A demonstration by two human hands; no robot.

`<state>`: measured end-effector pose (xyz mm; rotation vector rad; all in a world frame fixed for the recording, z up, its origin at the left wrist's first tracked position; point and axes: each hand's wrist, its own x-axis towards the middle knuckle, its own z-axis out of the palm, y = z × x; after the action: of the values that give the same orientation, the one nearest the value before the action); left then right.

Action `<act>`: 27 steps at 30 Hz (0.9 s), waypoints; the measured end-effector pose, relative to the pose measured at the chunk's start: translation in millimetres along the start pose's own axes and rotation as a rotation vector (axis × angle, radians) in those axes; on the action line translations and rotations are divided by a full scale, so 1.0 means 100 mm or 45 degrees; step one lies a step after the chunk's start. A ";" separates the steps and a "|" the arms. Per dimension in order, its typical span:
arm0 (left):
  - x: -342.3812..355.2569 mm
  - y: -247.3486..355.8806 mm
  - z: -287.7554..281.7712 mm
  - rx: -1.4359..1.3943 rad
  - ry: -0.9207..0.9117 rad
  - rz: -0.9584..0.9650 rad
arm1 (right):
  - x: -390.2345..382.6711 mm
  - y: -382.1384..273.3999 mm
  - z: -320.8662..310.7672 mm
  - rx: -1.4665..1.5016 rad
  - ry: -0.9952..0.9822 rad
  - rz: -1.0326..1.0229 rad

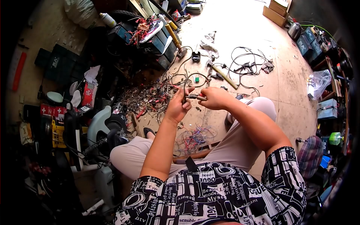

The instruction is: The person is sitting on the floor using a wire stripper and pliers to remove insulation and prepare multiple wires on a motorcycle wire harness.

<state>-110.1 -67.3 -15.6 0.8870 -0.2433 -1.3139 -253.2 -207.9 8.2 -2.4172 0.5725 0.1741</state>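
Observation:
My left hand is closed on a dark cable that loops up and away over the floor. A small black connector bridges the gap between my two hands. Its right end sits in the pinched fingers of my right hand; what else those fingers cover is hidden. Just beyond my hands lie a small green block and a black plastic piece with a notch, perhaps a charger part. A hammer with a pale wooden handle rests to the right of them.
Coiled black cables spread at the far right of the floor. Wire scraps are heaped left of my hands, and thin coloured wires lie between my legs. Battery cases stand far left; crowded shelves line the right.

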 end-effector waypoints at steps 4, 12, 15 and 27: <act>-0.01 0.01 0.01 0.006 0.006 -0.013 | 0.00 -0.02 -0.01 -0.044 0.001 -0.020; -0.03 0.01 0.01 0.038 -0.018 -0.078 | -0.03 0.01 0.03 -0.137 0.082 -0.139; -0.04 0.02 0.03 0.036 -0.042 -0.089 | -0.01 0.03 0.05 -0.107 0.057 -0.144; 0.06 -0.25 -0.20 0.930 0.253 0.114 | -0.06 -0.15 0.16 -0.109 -0.027 -0.018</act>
<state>-114.4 -63.6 -48.3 1.5907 -0.6207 -1.0426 -251.3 -185.6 5.9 -2.4987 0.5487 0.2221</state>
